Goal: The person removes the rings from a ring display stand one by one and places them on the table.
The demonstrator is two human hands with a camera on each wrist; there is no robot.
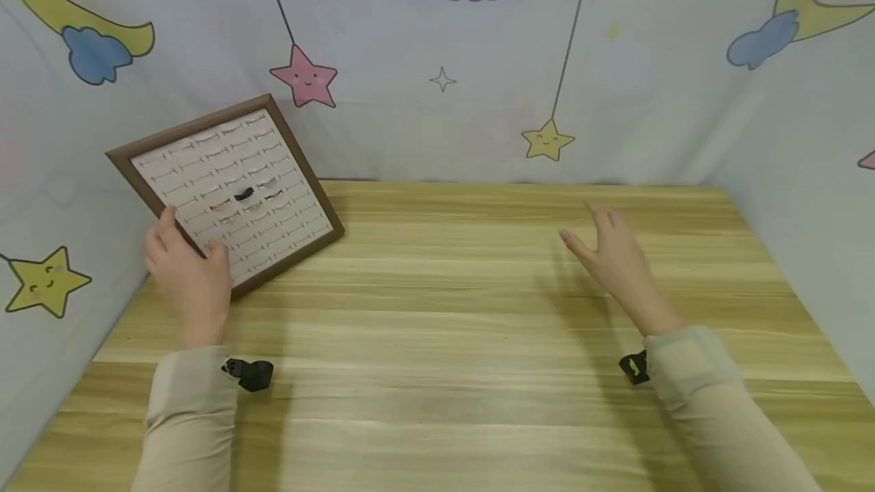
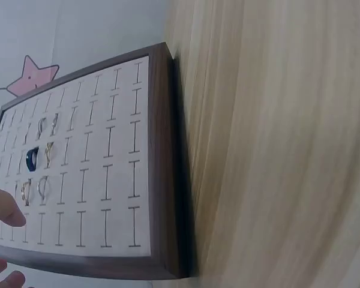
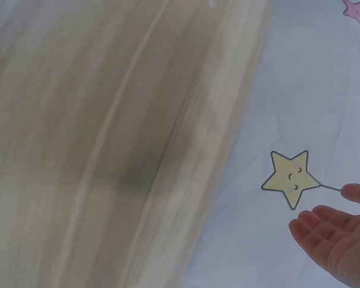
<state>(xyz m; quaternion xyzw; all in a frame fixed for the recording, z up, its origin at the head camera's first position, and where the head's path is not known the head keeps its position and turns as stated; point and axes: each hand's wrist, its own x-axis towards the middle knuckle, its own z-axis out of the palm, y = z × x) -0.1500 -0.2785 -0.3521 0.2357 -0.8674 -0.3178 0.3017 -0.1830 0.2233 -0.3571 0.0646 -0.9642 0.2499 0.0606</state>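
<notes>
A ring display tray [image 1: 296, 160] with a brown wooden frame and a white slotted pad stands tilted at the left of the table. My left hand [image 1: 189, 275] grips its left edge, with the thumb over the front and the fingers at the frame's side. Several rings sit in the middle slots, among them a dark blue ring [image 2: 32, 159], a gold ring [image 2: 48, 154] and a silver ring [image 2: 42, 188]. Over the right part of the table, my right hand [image 1: 618, 264] hovers with its fingers extended and holds nothing.
The wood-grain table [image 1: 437, 340] stretches between both arms. Behind it hangs a pale cloth backdrop [image 1: 410, 135] printed with stars, moons and clouds, which also covers both sides. Black wrist straps with cameras [image 1: 253, 375] show at the sleeves.
</notes>
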